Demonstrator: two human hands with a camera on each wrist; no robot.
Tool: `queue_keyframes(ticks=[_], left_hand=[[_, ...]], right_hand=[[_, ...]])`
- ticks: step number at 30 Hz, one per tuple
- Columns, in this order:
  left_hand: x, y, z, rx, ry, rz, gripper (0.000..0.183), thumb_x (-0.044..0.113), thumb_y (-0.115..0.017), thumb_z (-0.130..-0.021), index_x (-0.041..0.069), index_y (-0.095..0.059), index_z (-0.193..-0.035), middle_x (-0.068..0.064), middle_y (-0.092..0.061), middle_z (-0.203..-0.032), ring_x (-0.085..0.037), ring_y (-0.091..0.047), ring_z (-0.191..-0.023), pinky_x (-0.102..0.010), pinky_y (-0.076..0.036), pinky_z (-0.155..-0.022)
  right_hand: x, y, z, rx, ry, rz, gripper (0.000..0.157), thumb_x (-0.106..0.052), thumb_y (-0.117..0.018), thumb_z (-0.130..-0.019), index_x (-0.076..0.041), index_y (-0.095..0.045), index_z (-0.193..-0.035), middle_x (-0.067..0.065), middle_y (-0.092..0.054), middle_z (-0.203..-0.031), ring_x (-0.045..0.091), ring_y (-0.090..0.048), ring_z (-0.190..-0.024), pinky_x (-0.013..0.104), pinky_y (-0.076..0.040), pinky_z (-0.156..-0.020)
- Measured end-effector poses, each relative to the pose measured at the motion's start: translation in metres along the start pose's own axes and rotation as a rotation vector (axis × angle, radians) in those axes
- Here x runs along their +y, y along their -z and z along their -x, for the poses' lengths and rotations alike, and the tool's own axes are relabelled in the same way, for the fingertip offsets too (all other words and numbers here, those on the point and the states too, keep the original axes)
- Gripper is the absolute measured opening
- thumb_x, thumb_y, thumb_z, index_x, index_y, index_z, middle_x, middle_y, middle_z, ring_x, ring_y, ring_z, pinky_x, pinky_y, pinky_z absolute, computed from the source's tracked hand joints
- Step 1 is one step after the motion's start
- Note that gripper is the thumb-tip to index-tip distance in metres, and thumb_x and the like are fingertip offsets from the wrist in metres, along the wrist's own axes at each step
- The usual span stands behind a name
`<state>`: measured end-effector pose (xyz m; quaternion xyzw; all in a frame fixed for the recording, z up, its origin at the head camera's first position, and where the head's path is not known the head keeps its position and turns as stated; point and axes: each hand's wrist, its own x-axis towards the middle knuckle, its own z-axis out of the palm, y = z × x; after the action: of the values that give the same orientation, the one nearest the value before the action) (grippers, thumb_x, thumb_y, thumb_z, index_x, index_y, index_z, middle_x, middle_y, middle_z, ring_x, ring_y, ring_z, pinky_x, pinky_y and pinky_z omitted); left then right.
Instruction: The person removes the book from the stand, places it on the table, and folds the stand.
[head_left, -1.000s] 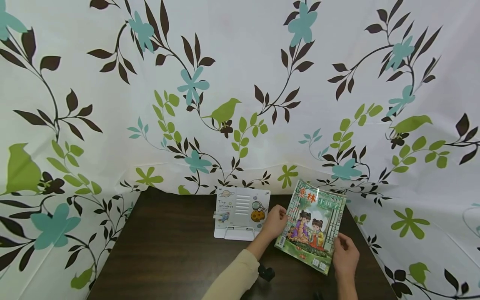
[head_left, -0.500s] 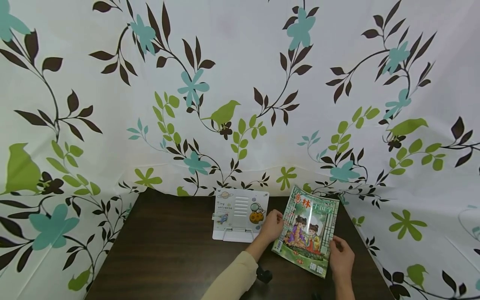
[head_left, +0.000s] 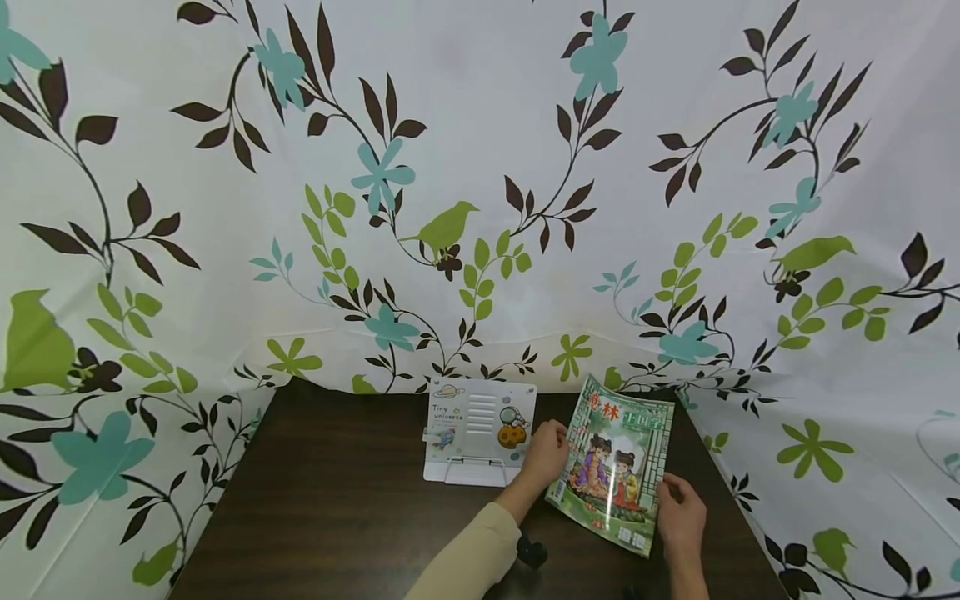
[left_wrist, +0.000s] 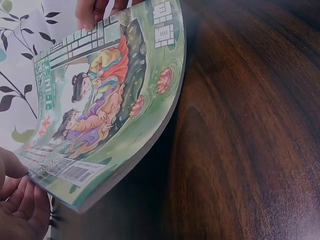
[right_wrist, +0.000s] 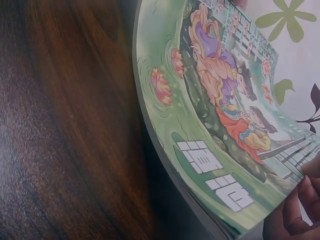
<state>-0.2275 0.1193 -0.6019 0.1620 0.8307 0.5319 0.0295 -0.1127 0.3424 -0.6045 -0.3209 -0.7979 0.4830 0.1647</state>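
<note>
A green illustrated magazine [head_left: 611, 471] is held up off the table, tilted and slightly bowed, its cover facing me. My left hand [head_left: 546, 454] pinches its left edge between thumb and fingers. On the opposite edge, lower down, my right hand [head_left: 681, 515] grips it the same way. In the left wrist view the magazine [left_wrist: 100, 100] curves between both hands, with a dark shadow under its bottom edge. The right wrist view shows the bottom of the cover [right_wrist: 155, 120], with the right fingers [right_wrist: 295, 212] partly behind the edge.
A white stand [head_left: 480, 429] with "Tiny universe" and space drawings stands on the dark wooden table [head_left: 337, 483], left of the magazine. Below my left wrist is a small black object [head_left: 531, 552], its kind unclear. A floral-patterned sheet [head_left: 480, 167] hangs behind and around the table.
The magazine, held in both hands, has moved slightly left and down and turned a little more upright. In the last half second it has hardly moved.
</note>
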Motion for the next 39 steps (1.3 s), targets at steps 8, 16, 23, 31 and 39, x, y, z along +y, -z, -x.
queue_keyframes(ticks=[8,16,23,31,39], left_hand=[[-0.004,-0.011,-0.002,-0.004,0.001,-0.026,0.027,0.003,-0.059,-0.102,-0.006,-0.071,-0.124,-0.006,-0.059,-0.100,-0.011,-0.052,-0.085,-0.030,-0.050,-0.075],[-0.004,-0.012,0.005,-0.037,0.028,-0.013,0.035,0.001,-0.057,-0.103,-0.009,-0.069,-0.134,-0.013,-0.062,-0.109,-0.015,-0.054,-0.090,-0.033,-0.051,-0.077],[-0.003,-0.015,0.006,-0.067,0.080,-0.042,0.035,0.001,-0.057,-0.106,-0.008,-0.067,-0.138,-0.014,-0.062,-0.112,-0.013,-0.049,-0.083,-0.030,-0.044,-0.069],[-0.009,-0.016,0.007,-0.080,0.122,-0.048,0.037,0.001,-0.054,-0.107,-0.007,-0.065,-0.141,-0.015,-0.061,-0.117,-0.015,-0.051,-0.087,-0.031,-0.046,-0.072],[-0.007,-0.017,0.006,-0.067,0.092,-0.116,0.035,0.000,-0.055,-0.106,-0.009,-0.067,-0.139,-0.019,-0.063,-0.121,-0.029,-0.065,-0.109,-0.041,-0.058,-0.091]], right_hand=[[0.005,0.000,-0.001,-0.024,-0.006,-0.006,0.040,-0.014,-0.050,-0.110,0.007,-0.059,-0.144,0.030,-0.059,-0.136,0.038,-0.055,-0.117,0.024,-0.044,-0.067],[0.010,-0.001,-0.004,-0.034,-0.028,-0.006,0.041,-0.014,-0.050,-0.110,0.008,-0.058,-0.145,0.031,-0.057,-0.137,0.040,-0.055,-0.118,0.026,-0.045,-0.068],[0.010,-0.003,-0.004,-0.059,-0.063,-0.011,0.042,-0.014,-0.049,-0.110,0.008,-0.056,-0.146,0.033,-0.053,-0.140,0.041,-0.054,-0.116,0.030,-0.046,-0.067],[0.011,-0.004,-0.005,-0.071,-0.068,-0.017,0.042,-0.014,-0.049,-0.110,0.008,-0.055,-0.146,0.033,-0.052,-0.140,0.044,-0.053,-0.121,0.033,-0.046,-0.071],[0.014,-0.004,-0.007,-0.072,-0.077,-0.009,0.044,-0.014,-0.049,-0.110,0.010,-0.054,-0.146,0.035,-0.051,-0.142,0.047,-0.052,-0.124,0.033,-0.047,-0.072]])
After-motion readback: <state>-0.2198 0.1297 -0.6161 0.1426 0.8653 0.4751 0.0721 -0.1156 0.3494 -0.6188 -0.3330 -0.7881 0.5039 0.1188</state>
